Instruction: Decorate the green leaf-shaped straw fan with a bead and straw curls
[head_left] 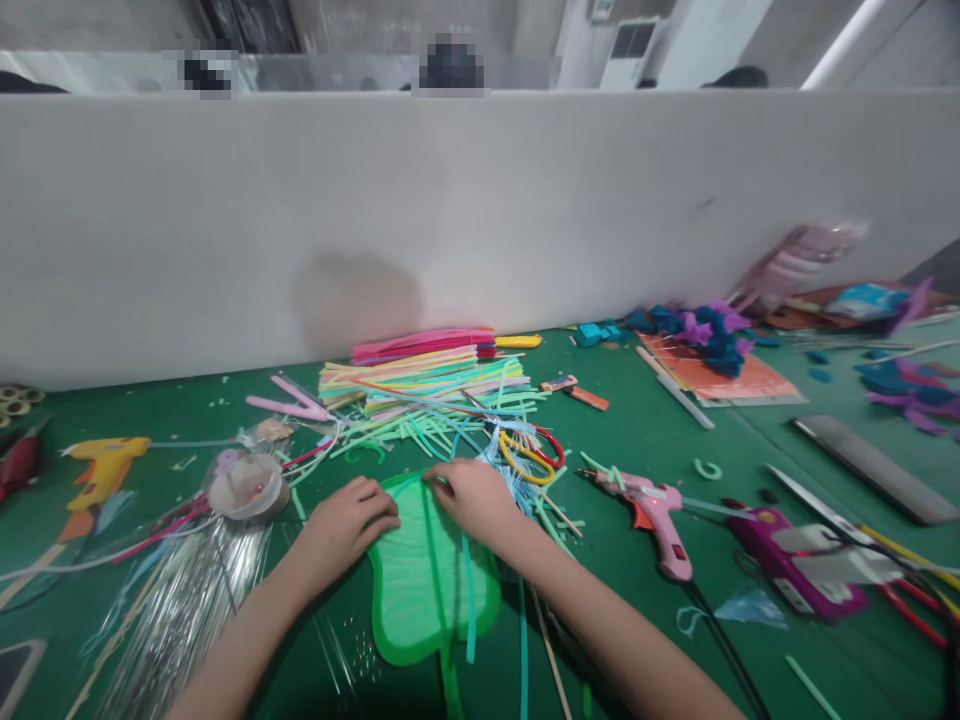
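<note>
A flat green leaf-shaped piece (405, 590) with a thicker rim, a central rib and a stem lies in front of me. My left hand (352, 518) grips its upper left rim with curled fingers. At its top edge, my right hand (472, 500) is closed in a pinch on a blue pipe cleaner (471, 610), whose loose end hangs down over the green face. The fingertips partly hide where the strip meets the rim. Just beyond my right hand lie yellow-handled scissors (529, 462) and a pile of coloured pipe cleaners (427, 385).
A pink glue gun (652, 510) and a purple device (795, 570) lie on the right, near large scissors (817, 500). On the left are a yellow glue gun (105, 470), a small tub (247, 488) and clear strips (187, 620). A white partition (480, 220) stands behind.
</note>
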